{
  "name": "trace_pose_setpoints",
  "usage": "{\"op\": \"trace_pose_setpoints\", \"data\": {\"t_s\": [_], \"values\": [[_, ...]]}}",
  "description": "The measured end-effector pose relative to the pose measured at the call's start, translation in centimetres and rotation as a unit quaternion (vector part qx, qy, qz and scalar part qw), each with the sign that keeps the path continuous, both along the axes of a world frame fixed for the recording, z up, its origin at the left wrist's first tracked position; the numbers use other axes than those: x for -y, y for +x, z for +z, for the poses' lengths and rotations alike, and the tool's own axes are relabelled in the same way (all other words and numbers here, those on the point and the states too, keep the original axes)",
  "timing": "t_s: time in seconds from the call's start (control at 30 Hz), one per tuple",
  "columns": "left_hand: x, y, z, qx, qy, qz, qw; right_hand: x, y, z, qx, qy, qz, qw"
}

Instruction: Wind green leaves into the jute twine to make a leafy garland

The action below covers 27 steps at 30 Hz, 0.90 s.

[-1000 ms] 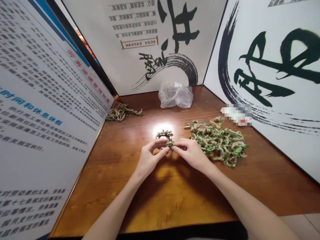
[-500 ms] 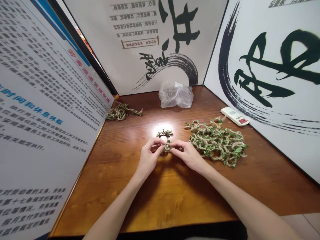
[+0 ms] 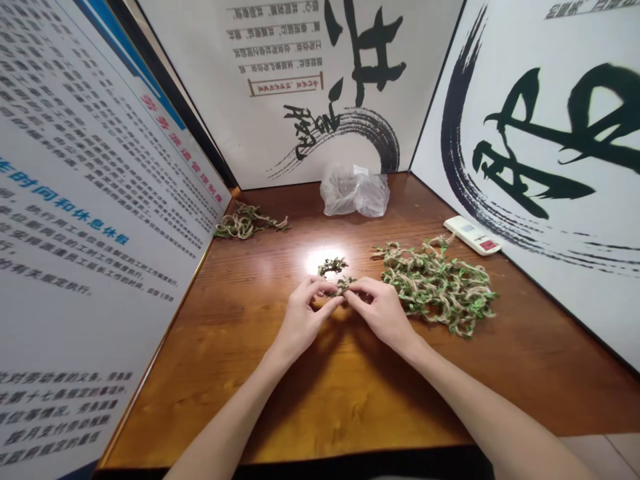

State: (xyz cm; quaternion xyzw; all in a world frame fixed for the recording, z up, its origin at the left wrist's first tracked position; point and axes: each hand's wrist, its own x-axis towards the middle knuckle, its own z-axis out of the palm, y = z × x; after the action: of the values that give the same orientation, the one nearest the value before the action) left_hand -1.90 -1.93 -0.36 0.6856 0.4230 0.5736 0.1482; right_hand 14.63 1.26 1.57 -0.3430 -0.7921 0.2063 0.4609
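Observation:
Both my hands meet over the middle of the table, pinching a short piece of leafy twine between them. My left hand is closed on its left side, thumb against fingers. From the right, my right hand grips the same twine with thumb and fingertips. Just beyond the fingers a curled dark-green leafy end shows in the bright light patch; whether it joins the held piece I cannot tell. Part of the held twine is hidden by my fingers.
A tangled pile of leafy twine lies right of my hands. A smaller bundle of twine sits at the back left. Behind are a clear plastic bag and a white remote control. Printed panels border the wooden table.
My hands have shifted slightly right and drawn closer together on the leafy twine, which now lies more sideways between the fingertips. The view has moved a little.

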Motion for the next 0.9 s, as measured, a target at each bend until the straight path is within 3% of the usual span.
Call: {"op": "trace_pose_setpoints", "data": {"t_s": [0.2,0.4,0.57,0.63,0.8,0.9], "values": [[0.3,-0.1,0.2,-0.069,0.043,-0.047,0.996,-0.4,0.2,0.2,-0.074,-0.088,-0.042,0.993],[-0.1,-0.1,-0.1,-0.018,-0.046,-0.058,0.997,0.1,0.2,0.3,-0.002,0.01,-0.011,1.0],[0.4,-0.3,0.7,-0.025,0.046,-0.101,0.994,-0.2,0.4,0.4,-0.03,-0.05,-0.061,0.996],[0.7,-0.2,0.9,-0.06,0.045,-0.115,0.991,-0.4,0.5,0.6,-0.051,-0.071,-0.054,0.995],[0.5,-0.2,0.4,-0.129,-0.01,-0.02,0.991,-0.1,0.5,0.7,-0.034,0.011,-0.021,0.999],[0.2,-0.3,0.1,-0.101,0.041,-0.03,0.994,-0.1,0.4,0.5,-0.017,0.038,-0.036,0.998]]}}
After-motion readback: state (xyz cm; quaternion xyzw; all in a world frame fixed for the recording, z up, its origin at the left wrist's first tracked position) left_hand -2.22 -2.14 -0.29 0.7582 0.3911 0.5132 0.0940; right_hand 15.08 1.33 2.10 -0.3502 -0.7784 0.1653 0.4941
